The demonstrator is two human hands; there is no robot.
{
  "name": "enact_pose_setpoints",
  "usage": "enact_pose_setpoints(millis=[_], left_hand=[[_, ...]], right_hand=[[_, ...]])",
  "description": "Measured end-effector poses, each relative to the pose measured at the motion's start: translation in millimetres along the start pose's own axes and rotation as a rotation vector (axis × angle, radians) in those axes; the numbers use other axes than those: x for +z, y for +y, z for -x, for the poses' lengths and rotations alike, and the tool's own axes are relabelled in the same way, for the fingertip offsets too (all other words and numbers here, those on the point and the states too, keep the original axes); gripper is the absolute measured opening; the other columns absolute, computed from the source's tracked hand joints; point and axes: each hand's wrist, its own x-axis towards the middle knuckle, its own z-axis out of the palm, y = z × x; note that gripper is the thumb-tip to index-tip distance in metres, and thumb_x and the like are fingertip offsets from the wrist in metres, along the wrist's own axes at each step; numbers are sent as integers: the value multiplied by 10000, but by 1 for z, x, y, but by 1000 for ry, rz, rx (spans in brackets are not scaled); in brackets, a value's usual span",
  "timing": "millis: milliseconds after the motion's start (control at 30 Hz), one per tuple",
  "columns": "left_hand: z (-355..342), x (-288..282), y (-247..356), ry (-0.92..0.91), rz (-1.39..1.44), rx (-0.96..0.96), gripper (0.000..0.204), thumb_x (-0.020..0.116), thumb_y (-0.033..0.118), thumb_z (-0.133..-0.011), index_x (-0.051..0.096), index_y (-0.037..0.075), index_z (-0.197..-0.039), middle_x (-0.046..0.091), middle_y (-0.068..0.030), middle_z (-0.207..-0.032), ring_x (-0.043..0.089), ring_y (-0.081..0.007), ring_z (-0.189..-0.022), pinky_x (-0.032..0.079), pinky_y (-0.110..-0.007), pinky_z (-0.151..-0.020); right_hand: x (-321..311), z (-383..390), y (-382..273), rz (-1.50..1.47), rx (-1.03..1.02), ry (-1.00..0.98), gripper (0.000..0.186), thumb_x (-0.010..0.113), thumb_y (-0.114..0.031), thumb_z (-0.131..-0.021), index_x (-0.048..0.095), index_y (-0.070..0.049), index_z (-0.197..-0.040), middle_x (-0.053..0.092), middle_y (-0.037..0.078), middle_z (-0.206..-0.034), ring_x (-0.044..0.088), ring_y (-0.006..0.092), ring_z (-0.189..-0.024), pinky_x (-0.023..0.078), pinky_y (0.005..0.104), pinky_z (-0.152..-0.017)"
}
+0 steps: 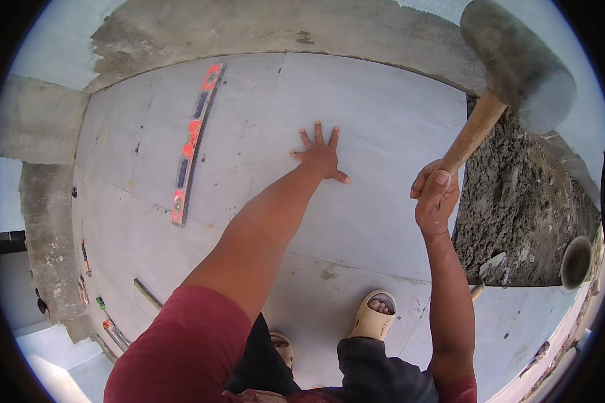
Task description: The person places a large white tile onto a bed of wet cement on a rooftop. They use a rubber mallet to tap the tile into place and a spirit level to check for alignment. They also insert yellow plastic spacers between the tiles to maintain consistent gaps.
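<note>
While left hand lies spread on tile, right hand grips mallet.

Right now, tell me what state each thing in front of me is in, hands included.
Left hand: open, fingers spread, palm down on the tile
Right hand: closed around the mallet's handle
Mallet: held up, head above the hand
Tile: laid flat, beside the mortar
Mortar: exposed, rough
Spirit level: lying on tiles, unheld
Bucket: open-topped, contents unclear
Sandals: worn
</note>
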Motion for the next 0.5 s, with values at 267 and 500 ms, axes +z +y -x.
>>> enact_pose_setpoints(millis=[267, 500], left_hand=[[-1, -6, -14, -76, -2, -59, 1475, 841, 690, -596, -155, 230, -1582, -230, -206, -1621, -118, -568, -1453, 328, -732, -1053], [-1, -23, -6, -100, 7, -34, 1472, 845, 678, -604, -162, 229, -1579, -251, -214, -1612, -136, -577, -1445, 324, -743, -1045]], right_hand=[[23, -53, 10, 250, 446, -197, 520, 481, -503, -1030, 487, -37, -801, 436, -16, -582, 407, 52, -473, 340, 252, -416], [-4, 4, 87, 488, 310, -105, 489, 510, -468, -1026, 481, -42, -787, 453, -4, -573, 419, 54, -489, 354, 249, -450]])
